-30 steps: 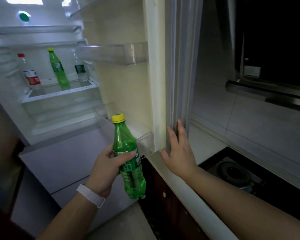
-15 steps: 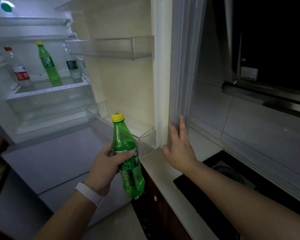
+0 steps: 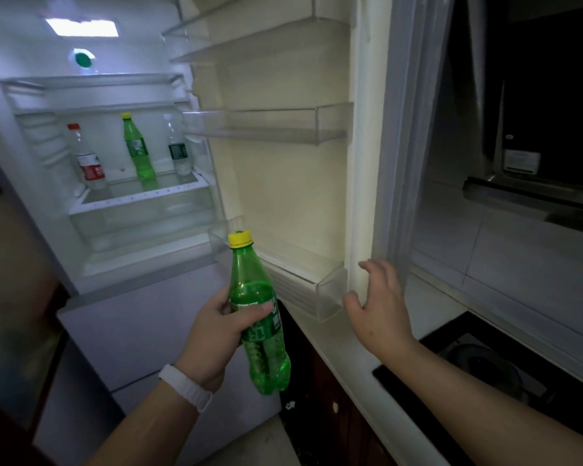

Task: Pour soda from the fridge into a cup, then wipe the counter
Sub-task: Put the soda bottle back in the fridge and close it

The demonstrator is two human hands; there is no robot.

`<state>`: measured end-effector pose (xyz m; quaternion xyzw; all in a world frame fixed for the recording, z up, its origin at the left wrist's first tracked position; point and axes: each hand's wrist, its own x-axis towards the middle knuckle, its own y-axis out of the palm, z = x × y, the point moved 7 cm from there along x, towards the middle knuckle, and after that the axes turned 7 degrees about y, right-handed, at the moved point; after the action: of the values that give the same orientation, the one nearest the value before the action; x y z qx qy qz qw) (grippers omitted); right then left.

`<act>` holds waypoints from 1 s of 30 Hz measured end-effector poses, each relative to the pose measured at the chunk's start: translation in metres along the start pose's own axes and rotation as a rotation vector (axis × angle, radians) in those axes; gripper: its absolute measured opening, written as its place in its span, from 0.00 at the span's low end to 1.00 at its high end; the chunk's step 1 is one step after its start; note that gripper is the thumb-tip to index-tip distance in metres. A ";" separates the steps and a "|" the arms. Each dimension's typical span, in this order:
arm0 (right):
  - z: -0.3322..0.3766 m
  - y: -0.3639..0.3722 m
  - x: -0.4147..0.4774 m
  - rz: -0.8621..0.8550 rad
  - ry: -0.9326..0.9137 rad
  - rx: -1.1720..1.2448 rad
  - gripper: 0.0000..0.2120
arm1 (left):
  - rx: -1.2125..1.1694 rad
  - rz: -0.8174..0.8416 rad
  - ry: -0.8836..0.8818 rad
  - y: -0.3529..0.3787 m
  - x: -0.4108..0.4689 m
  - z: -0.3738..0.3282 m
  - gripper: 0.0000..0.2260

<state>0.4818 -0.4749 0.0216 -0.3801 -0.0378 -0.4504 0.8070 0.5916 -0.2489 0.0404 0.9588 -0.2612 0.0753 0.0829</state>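
Our left hand [image 3: 223, 334] wraps its fingers around the green soda bottle [image 3: 258, 314], clear of the fridge; our right hand [image 3: 377, 297], fingers spread, nears the door's edge [image 3: 360, 196]. A hard swing could jolt the capped soda into fizz.

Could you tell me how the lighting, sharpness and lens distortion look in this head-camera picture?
Head view: the fridge's ceiling lamp is blown out and lights the shelves brightly; the stove side on the right is dim; the right hand looks slightly motion-blurred, while the green bottle in the left hand is sharp; the wide lens tilts the door edge.
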 end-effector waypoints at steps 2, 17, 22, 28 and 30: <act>0.021 0.010 -0.009 0.050 0.019 0.040 0.15 | 0.003 -0.009 0.023 -0.016 0.000 -0.006 0.12; 0.143 0.175 -0.113 1.041 0.491 0.567 0.18 | 0.026 -0.036 0.109 -0.141 -0.002 -0.049 0.10; 0.171 0.201 -0.124 1.080 0.552 0.677 0.16 | 0.033 -0.050 0.114 -0.172 0.003 -0.056 0.11; 0.196 0.234 -0.114 1.126 0.578 0.708 0.16 | 0.022 -0.112 0.102 -0.208 0.024 -0.054 0.12; 0.202 0.249 -0.105 1.148 0.575 0.685 0.15 | 0.032 -0.132 0.106 -0.218 0.036 -0.053 0.12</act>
<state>0.6647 -0.1952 -0.0218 0.0671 0.2423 -0.0009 0.9679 0.7290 -0.0707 0.0724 0.9698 -0.1916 0.1243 0.0860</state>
